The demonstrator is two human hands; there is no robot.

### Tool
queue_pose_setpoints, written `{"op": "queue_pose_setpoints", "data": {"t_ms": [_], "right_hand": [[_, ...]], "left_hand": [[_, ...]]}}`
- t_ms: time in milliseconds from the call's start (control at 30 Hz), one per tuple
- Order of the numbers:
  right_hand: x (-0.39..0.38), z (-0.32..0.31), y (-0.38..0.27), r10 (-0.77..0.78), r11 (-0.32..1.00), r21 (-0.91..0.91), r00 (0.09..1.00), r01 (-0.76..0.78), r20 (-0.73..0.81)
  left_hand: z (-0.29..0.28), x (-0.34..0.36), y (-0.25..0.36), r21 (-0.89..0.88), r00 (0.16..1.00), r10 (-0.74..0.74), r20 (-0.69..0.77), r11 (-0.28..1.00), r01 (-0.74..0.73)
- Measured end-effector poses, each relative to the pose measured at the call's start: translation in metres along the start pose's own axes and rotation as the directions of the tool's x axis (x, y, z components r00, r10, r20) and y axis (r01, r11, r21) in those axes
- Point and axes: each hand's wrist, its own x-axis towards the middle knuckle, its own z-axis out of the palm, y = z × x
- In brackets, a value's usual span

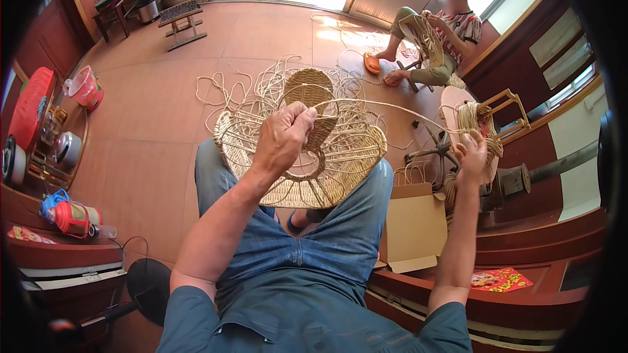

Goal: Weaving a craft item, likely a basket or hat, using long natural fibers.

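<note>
Across my knees lies a half-woven straw piece (288, 193), with radiating cords around a ring-shaped opening. A round woven disc (309, 86) and a small woven flap (322, 132) stand up from its middle. My left hand (282, 138) is closed on the flap, thumb against its upper edge. From there a pale straw cord (386, 103) stretches out to the right. My right hand (472, 155) is raised at the far end of it, fingers bent and pinched on the cord, beside a wound coil of the same cord (476, 121).
Loose cords (229, 88) spread over the floor beyond my knees. The coil hangs on a wheeled stand (439, 150) at right, near an open cardboard box (412, 225). Another person (451, 33) sits far right, handling cord. A low stool (180, 16) stands far left; a pink bucket (86, 88) is left.
</note>
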Motion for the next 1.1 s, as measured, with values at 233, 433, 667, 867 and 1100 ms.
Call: {"op": "queue_pose_setpoints", "data": {"t_ms": [233,433,667,867,1100], "right_hand": [[-0.172,0.141,-0.021,-0.664,0.594,-0.055,0.527,0.803,0.53],[-0.196,0.187,-0.002,-0.647,0.542,-0.094,0.485,0.835,0.588],[-0.202,0.195,0.014,-0.61,0.499,-0.118,0.445,0.858,0.656],[-0.198,0.197,0.011,-0.587,0.517,-0.103,0.44,0.85,0.68],[-0.199,0.202,0.01,-0.532,0.617,-0.136,0.537,0.776,0.655]], "left_hand": [[0.006,-0.002,0.013,-0.145,0.995,-0.091,-0.032,0.986,0.085],[0.008,0.005,0.015,-0.189,0.99,-0.135,-0.027,0.974,0.127],[0.01,0.037,0.032,-0.185,1.0,0.005,-0.015,0.983,-0.007],[0.016,0.064,0.038,0.063,0.989,0.113,0.099,0.991,-0.12],[0.01,0.041,0.043,0.134,0.991,0.126,-0.045,0.984,-0.119]]}}
